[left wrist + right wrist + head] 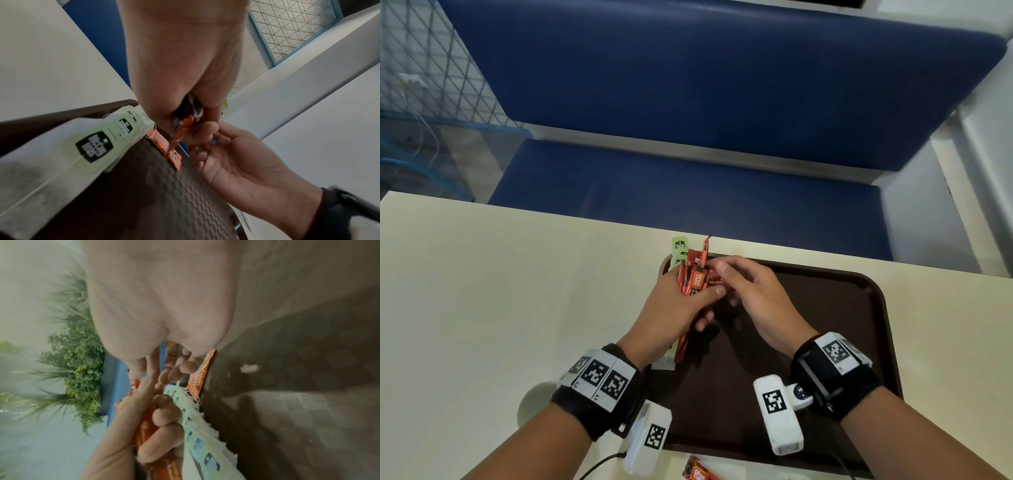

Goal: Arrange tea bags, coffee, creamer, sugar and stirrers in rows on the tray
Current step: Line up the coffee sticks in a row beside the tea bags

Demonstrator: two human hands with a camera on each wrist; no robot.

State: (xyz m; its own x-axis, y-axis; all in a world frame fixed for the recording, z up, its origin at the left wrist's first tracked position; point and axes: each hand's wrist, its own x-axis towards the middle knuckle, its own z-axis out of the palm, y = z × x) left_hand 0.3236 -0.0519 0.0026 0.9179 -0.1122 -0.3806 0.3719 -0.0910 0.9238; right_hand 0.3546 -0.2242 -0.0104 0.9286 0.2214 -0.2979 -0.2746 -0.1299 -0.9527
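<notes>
A dark brown tray (825, 308) lies on the cream table. Tea bags (679, 247) with green tags lie in a row along its left edge, close up in the left wrist view (92, 146) and right wrist view (197, 426). My left hand (688, 298) grips a bundle of red-orange coffee sachets (693, 279) above the tray's far left corner. My right hand (726, 274) meets it with curled fingers and pinches one sachet (182, 133) of the bundle. Another coffee sachet (164, 146) lies flat on the tray (154, 203) beside the tea bags, also visible near my right fingertips (199, 374).
One more red sachet (697, 471) lies on the table at the near edge, in front of the tray. A blue padded bench (688, 198) stands beyond the table's far edge. The tray's textured floor (287, 386) is bare to the right.
</notes>
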